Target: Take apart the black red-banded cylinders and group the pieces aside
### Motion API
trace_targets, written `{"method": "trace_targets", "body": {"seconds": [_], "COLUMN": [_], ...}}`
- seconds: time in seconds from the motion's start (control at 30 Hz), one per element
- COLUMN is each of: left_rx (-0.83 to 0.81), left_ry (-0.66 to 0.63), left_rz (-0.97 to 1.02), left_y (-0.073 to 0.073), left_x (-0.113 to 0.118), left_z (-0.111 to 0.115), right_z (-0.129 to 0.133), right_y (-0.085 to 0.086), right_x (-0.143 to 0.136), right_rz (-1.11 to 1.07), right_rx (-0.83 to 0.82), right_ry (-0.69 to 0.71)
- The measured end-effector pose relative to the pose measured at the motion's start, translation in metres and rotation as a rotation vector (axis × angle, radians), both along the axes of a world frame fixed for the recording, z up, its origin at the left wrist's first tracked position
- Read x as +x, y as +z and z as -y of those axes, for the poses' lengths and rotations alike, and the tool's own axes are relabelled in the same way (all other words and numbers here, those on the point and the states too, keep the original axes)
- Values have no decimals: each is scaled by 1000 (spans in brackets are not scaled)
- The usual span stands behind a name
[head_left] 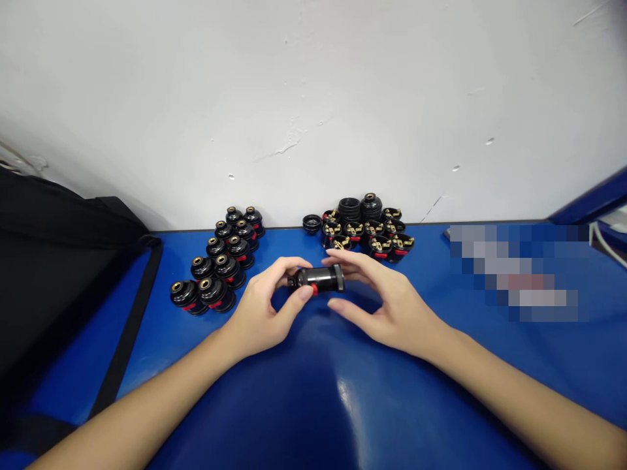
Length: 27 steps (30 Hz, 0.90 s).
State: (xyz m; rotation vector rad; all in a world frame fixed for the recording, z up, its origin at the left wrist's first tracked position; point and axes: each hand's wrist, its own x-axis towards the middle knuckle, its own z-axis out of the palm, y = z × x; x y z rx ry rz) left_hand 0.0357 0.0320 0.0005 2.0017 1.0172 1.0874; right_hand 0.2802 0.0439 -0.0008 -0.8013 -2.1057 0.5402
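My left hand [267,303] grips a black lamp socket [326,279] between thumb and fingers, just above the blue table. The socket lies on its side, its narrow capped end in my left palm and its ribbed ring pointing right. A small red part [315,288] shows beside my left thumb. Around the ringed end, my right hand [382,300] is open, thumb and fingers apart; whether its rear fingers touch the socket I cannot tell.
Several capped black sockets [228,269] stand in two rows at left. Behind my hands are several open socket bodies [375,228] with brass contacts, black rings [349,207] and a loose cap [312,224]. A black bag [59,261] lies far left; a pixelated patch covers the right.
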Motion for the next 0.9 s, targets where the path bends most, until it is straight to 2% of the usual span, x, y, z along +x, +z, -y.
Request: {"method": "trace_targets", "body": {"seconds": [0.07, 0.13, 0.3, 0.37, 0.47, 0.6, 0.73, 0.9], "left_rx": [69, 56, -141, -196, -211, -164, -147, -135], "left_ry": [-11, 4, 106, 144, 178, 222, 286, 355], "left_rz": [-47, -71, -65, -35, -6, -41, -60, -98], "left_y": [0, 1, 3, 4, 6, 8, 7, 8], "left_x": [1, 1, 0, 0, 0, 0, -1, -1], "left_z": [1, 1, -2, -3, -2, 0, 0, 0], "right_z": [0, 0, -2, -3, -5, -8, -9, -12], "right_y": [0, 0, 2, 4, 5, 2, 1, 6], "right_x": [0, 0, 2, 4, 7, 7, 7, 10], "right_rz": [-11, -6, 81, 101, 102, 193, 240, 277], "right_rx": [-79, -47, 294, 350, 318, 260, 305, 364], "right_ry": [-23, -14, 22, -15, -75, -63, -84, -129]}}
